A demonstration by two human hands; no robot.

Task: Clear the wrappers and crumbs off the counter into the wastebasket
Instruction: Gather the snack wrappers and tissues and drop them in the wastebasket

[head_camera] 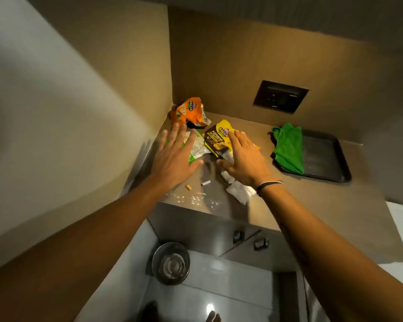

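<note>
Snack wrappers lie in the back left corner of the brown counter (pixel 300 205): an orange one (pixel 190 111) against the wall, a green and white one (pixel 197 145), and a yellow and black one (pixel 216 140). My left hand (pixel 175 156) hovers flat with fingers spread over the green wrapper. My right hand (pixel 242 156) is spread over the yellow wrapper, fingers on it. A crumpled white tissue (pixel 239 191) lies under my right wrist. White crumbs (pixel 193 199) and two small scraps (pixel 205 182) sit near the front edge. A round steel wastebasket (pixel 171 263) stands on the floor below.
A folded green cloth (pixel 287 146) lies on a dark tray (pixel 321 156) at the counter's right. A black socket plate (pixel 280 96) is set in the back wall. Cabinet doors with knobs (pixel 261 243) are under the counter. Walls close off the left and back.
</note>
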